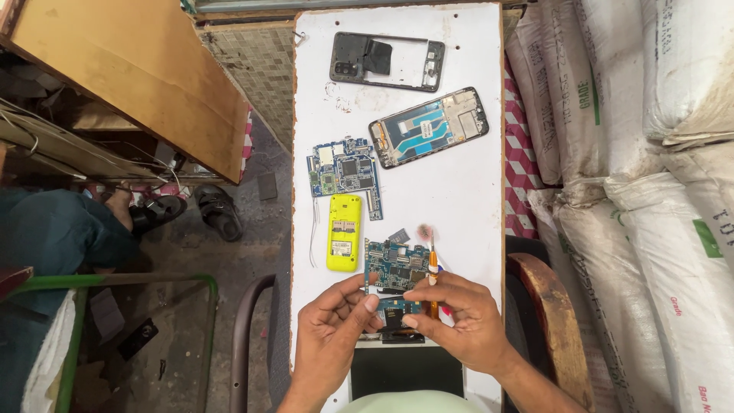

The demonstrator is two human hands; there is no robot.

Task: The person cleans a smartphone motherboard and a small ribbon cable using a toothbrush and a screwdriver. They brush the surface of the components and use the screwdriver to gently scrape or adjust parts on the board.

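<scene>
My left hand [330, 329] pinches the lower left edge of a blue circuit board [394, 264] near the front of a white board tabletop [459, 183]. My right hand [462, 321] grips the board's lower right side together with an orange-handled screwdriver [433, 264], whose tip points away from me. A dark part lies under the board by my fingers. Just left of the board rests a yellow keypad phone body [344, 232].
A second circuit board [344, 172], a phone frame with a blue inside [428, 126] and a black phone back frame [387, 61] lie farther up. White sacks [650, 191] pile at the right; a wooden chair arm [550, 306] is beside me. Sandals [218, 210] lie on the floor left.
</scene>
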